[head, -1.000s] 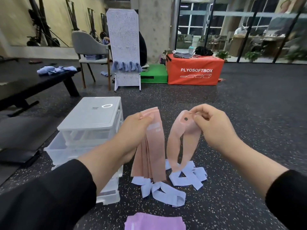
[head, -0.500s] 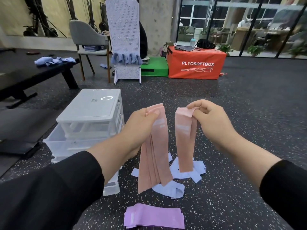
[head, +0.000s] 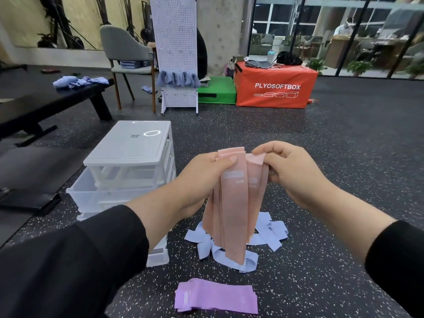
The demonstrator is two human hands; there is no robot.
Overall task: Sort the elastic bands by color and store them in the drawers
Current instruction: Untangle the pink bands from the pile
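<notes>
My left hand (head: 202, 177) grips the top of a hanging bunch of pink elastic bands (head: 229, 214). My right hand (head: 289, 171) pinches one more pink band (head: 254, 180) and holds it against that bunch. Below them, loose light-blue bands (head: 266, 232) lie in a heap on the floor. A flat stack of purple bands (head: 215, 297) lies nearer to me. The white plastic drawer unit (head: 130, 154) stands to the left, with a lower drawer (head: 91, 196) pulled out.
A black bench (head: 46, 102) with blue cloths stands at far left, a grey chair (head: 124, 49) and white pegboard stand (head: 176, 53) behind the drawers. An orange soft box (head: 275, 88) and green mat (head: 215, 90) sit farther back. A dark floor mat (head: 27, 171) lies at left.
My right hand has flattened its pink band and brought it left against the bunch in my left hand; the two hands now meet.
</notes>
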